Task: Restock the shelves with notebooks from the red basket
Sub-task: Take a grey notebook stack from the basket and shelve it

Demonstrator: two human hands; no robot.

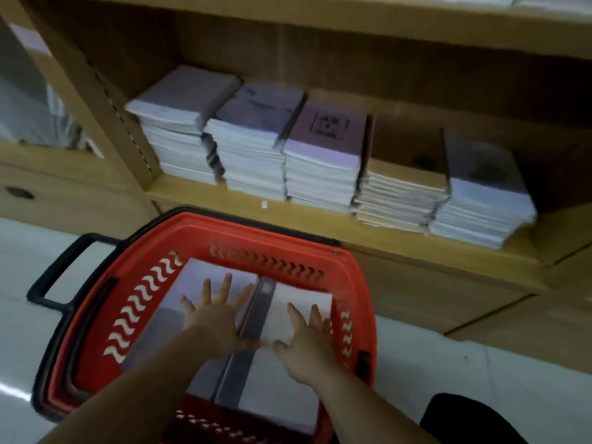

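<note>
A red basket (pixel 358 283) with black handles stands on the floor below the shelf. Pale notebooks (pixel 205 277) lie flat inside it in stacks, with a dark spine between them. My left hand (pixel 214 312) is spread flat over the left stack, fingers apart. My right hand (pixel 307 341) is spread over the right stack (pixel 298 299), fingers apart near the basket's right wall. Neither hand grips anything. On the wooden shelf (pixel 320 225) above stand several stacks of notebooks (pixel 320 161), white, lilac and tan.
A black basket handle (pixel 51 283) sticks out to the left. The shelf's wooden upright (pixel 105 100) stands at the left, an upper shelf board (pixel 352 30) overhead. There is bare shelf right of the last stack. My dark knee (pixel 471 418) shows at the lower right.
</note>
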